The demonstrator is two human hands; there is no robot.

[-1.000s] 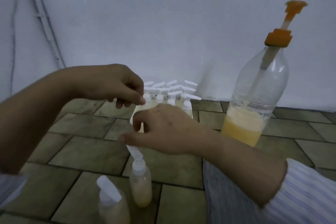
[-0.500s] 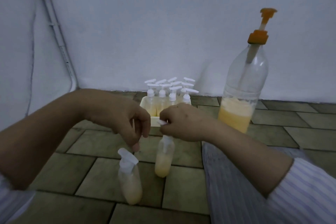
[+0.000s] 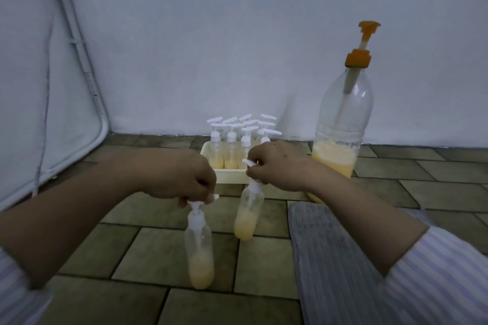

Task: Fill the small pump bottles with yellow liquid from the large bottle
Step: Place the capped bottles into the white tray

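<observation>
A floor of olive-green tiles [image 3: 163,253] is met by a pale wall [image 3: 237,47]; a white conduit [image 3: 79,42] is fixed down the left corner, and striped cloth [image 3: 330,258] is spread at the right

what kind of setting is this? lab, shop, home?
Probably a home or informal workspace, worked on the floor: a tiled floor meets a plain painted wall, and a reused large bottle stands beside a tray of small pump bottles. No bench or lab gear shows.

Left hand [image 3: 184,179] and right hand [image 3: 277,166] each grip a small pump bottle [image 3: 199,253].
</observation>
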